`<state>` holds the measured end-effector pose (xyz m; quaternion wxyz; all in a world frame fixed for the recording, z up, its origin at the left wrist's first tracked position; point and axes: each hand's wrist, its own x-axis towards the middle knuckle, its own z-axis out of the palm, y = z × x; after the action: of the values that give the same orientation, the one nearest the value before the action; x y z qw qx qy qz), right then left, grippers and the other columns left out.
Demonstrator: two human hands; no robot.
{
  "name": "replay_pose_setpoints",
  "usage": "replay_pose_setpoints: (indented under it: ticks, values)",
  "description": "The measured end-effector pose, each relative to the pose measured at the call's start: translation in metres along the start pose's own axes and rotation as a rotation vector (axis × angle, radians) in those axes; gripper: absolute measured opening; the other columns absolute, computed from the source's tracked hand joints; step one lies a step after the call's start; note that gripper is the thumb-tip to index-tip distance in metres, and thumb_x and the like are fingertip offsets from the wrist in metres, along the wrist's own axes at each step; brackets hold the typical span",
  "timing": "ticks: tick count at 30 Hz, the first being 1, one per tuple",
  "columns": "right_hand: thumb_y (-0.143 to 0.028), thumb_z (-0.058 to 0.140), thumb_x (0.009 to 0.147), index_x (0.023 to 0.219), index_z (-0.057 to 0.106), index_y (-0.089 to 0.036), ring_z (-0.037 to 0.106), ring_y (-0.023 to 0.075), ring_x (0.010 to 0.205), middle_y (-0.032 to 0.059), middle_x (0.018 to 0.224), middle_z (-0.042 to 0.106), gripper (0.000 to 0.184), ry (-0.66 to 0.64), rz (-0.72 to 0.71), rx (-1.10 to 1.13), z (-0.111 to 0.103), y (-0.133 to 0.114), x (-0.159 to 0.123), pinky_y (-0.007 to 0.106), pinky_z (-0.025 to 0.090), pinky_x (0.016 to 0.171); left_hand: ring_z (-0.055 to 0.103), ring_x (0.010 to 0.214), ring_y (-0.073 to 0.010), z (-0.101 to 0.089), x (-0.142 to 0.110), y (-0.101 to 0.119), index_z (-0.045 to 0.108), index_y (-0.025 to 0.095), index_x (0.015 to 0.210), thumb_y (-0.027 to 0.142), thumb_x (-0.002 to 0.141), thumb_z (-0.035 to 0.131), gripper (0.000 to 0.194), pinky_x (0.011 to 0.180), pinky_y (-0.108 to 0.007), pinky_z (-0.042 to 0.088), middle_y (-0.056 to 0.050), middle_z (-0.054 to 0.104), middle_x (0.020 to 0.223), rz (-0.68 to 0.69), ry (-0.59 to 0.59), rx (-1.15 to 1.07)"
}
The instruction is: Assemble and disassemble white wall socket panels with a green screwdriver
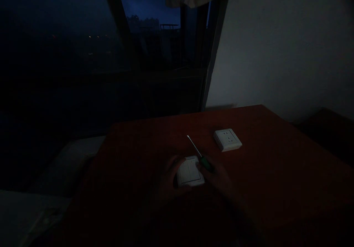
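Note:
A white wall switch (pixel 189 172) with a wide rocker face is near the middle of the red-brown table (pixel 257 188). My left hand (pixel 170 178) is closed around its left side, fingers on the far edge and thumb along the near edge. In my right hand (pixel 219 177) is a screwdriver (pixel 205 163) with a green handle; its thin metal shaft points away and to the left, clear of the switch. The right thumb touches the right side of the switch. Dim light hides much of both hands.
A white wall socket (pixel 228 139) on its box lies farther back to the right on the table. Behind the table stand a dark window (pixel 166 55) and a pale wall (pixel 282 48). A light ledge (pixel 83 147) is at the left.

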<state>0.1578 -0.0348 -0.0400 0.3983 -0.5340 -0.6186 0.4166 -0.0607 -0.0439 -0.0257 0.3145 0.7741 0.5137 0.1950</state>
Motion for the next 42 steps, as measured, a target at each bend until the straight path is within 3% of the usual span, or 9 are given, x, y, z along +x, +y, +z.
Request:
replay_pose_setpoints:
  ticks: [11, 16, 31, 42]
  values:
    - [-0.043, 0.054, 0.086, 0.108, 0.065, -0.02, 0.064, 0.0216, 0.087, 0.0037, 0.099, 0.07, 0.033, -0.008, -0.015, -0.014, 0.001, 0.001, -0.001, 0.031, 0.05, 0.079, 0.037, 0.131, -0.0327, -0.001, -0.001, 0.002, 0.038, 0.028, 0.14, 0.04, 0.07, 0.074, 0.079, 0.107, -0.047, 0.034, -0.009, 0.037, 0.145, 0.025, 0.04, -0.012]
    - [-0.043, 0.056, 0.084, 0.113, 0.063, -0.021, 0.063, 0.0232, 0.096, 0.0059, 0.107, 0.069, 0.037, 0.015, -0.011, -0.034, 0.001, 0.003, -0.002, 0.033, 0.049, 0.085, 0.035, 0.132, -0.0325, -0.001, -0.001, 0.004, 0.041, 0.027, 0.138, 0.038, 0.07, 0.074, 0.076, 0.108, -0.046, 0.034, -0.009, 0.034, 0.146, 0.019, 0.017, -0.03]
    - [-0.042, 0.055, 0.084, 0.11, 0.063, -0.021, 0.064, 0.0232, 0.091, 0.006, 0.103, 0.07, 0.035, 0.018, -0.052, -0.027, 0.001, 0.001, -0.003, 0.034, 0.052, 0.082, 0.035, 0.132, -0.0335, 0.001, -0.002, 0.001, 0.042, 0.028, 0.136, 0.036, 0.067, 0.077, 0.078, 0.107, -0.049, 0.034, -0.009, 0.034, 0.146, 0.043, 0.05, -0.002]
    - [-0.038, 0.055, 0.085, 0.117, 0.06, -0.021, 0.063, 0.023, 0.099, 0.006, 0.111, 0.068, 0.037, 0.02, -0.061, -0.067, 0.003, 0.008, -0.002, 0.036, 0.051, 0.087, 0.033, 0.133, -0.0326, 0.006, -0.002, -0.006, 0.032, 0.028, 0.142, 0.04, 0.068, 0.076, 0.087, 0.108, -0.048, 0.032, -0.009, 0.029, 0.148, 0.029, 0.042, -0.033]
